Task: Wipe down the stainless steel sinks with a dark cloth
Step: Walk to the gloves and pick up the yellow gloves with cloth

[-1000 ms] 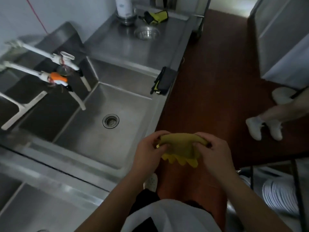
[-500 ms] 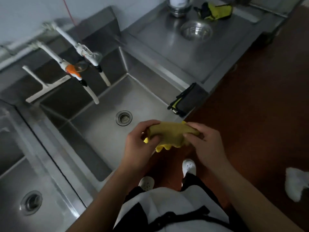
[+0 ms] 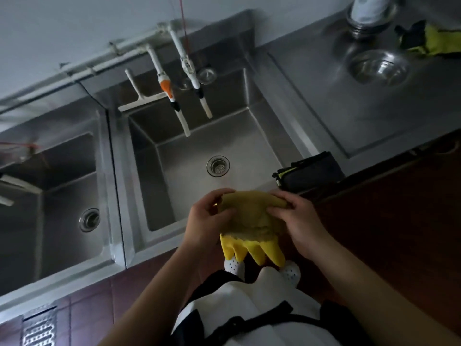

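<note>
Sinks [image 3: 189, 156] sit at twelve o'clock; left hand [image 3: 207, 218] and right hand [image 3: 299, 221] both pinch a yellow glove [image 3: 249, 221], dark cloth [image 3: 309, 171] at one o'clock.

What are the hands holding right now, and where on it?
A yellow rubber glove, held by both hands at its cuff end: left hand on the left edge, right hand on the right edge. Its fingers hang down toward the person.

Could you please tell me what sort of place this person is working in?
Probably a commercial kitchen's wash-up area: two deep stainless steel sinks side by side, a steel drainboard beside them, and wall-mounted taps. Both hands hold a yellow rubber glove.
</note>
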Tool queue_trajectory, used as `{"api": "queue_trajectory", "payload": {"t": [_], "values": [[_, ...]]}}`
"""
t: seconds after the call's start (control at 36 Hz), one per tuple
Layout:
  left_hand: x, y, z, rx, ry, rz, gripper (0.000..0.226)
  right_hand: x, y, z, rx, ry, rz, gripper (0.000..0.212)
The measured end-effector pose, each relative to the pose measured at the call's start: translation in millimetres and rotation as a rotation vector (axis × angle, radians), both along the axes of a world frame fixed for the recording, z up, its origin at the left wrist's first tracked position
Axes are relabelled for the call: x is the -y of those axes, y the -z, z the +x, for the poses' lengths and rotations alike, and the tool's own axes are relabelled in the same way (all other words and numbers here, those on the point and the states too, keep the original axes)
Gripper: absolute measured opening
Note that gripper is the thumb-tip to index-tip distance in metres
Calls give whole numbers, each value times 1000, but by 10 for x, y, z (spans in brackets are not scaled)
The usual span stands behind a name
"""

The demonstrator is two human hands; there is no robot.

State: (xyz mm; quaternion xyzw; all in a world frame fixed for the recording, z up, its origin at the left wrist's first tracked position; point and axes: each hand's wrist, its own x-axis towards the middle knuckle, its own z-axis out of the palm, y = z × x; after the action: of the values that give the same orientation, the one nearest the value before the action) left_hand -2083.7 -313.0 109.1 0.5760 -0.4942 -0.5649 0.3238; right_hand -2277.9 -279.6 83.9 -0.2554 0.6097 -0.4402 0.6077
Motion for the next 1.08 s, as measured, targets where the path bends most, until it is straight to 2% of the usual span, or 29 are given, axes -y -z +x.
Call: {"api": "queue_trajectory", "payload": {"t": [0.08, 0.19, 0.28, 0.39, 0.56, 0.67, 0.75, 0.83, 0.97, 1.08], "values": [[39, 119, 47, 8, -68, 50, 41, 147, -25, 53, 124, 3, 88, 34], [212, 155, 77, -38, -134, 60, 42, 432, -196, 122, 182, -20, 94, 35], [415, 118, 89, -69, -170, 76, 41, 668, -309, 145, 129, -47, 52, 37], [637, 25, 128, -2, -143, 22, 45, 893, -348, 198, 16, -73, -1, 36], [712, 82, 225, 163, 101, 121, 38, 832, -135, 299, -220, -107, 49, 31], [710, 149, 236, 302, 318, 171, 40, 769, -16, 340, -253, -112, 110, 26], [748, 211, 232, 311, 359, 154, 41, 798, 44, 354, -244, -85, 130, 29], [802, 277, 232, 271, 306, 104, 40, 846, 97, 352, -215, -78, 148, 29], [878, 366, 258, 124, 139, 42, 41, 800, 216, 295, -70, 52, 214, 33], [827, 461, 286, 63, 106, 61, 46, 648, 342, 279, 170, 22, 348, 25]]}}
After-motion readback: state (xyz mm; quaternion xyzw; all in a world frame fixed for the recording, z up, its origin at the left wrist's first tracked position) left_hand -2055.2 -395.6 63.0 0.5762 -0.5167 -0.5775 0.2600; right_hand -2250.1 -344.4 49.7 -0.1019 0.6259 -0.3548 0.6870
